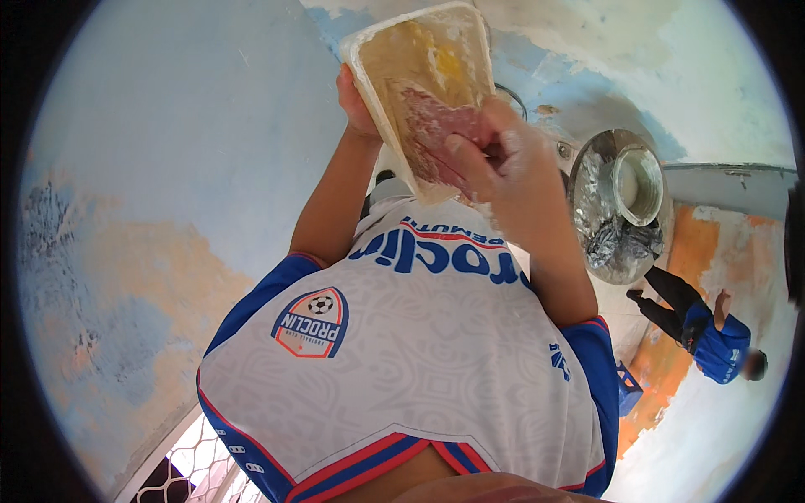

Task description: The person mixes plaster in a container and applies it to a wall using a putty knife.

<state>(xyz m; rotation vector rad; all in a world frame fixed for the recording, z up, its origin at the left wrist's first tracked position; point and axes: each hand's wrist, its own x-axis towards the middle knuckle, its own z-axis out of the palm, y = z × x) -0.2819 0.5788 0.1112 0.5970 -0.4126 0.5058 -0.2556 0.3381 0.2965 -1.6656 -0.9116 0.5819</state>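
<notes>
My left hand (358,105) grips the left side of a shallow rectangular white plastic tub (394,54). The tub is tilted, and its inside is smeared with a pale paste and a yellow patch. A flat, reddish putty spreader (432,126), streaked with white, is pinched between the thumb and fingers of my right hand (507,163). Its broad end lies over the inside of the tub, against the smeared bottom or close to it; I cannot tell which. White residue coats my right hand, which is slightly blurred.
Right of my arm stands a round, smeared surface (591,168) with a round pail or bowl (637,186) and crumpled plastic (620,245). A blue-painted, patched wall (184,109) rises close on the left. Far right, a person in blue (721,344) stands near a blue stool (629,390).
</notes>
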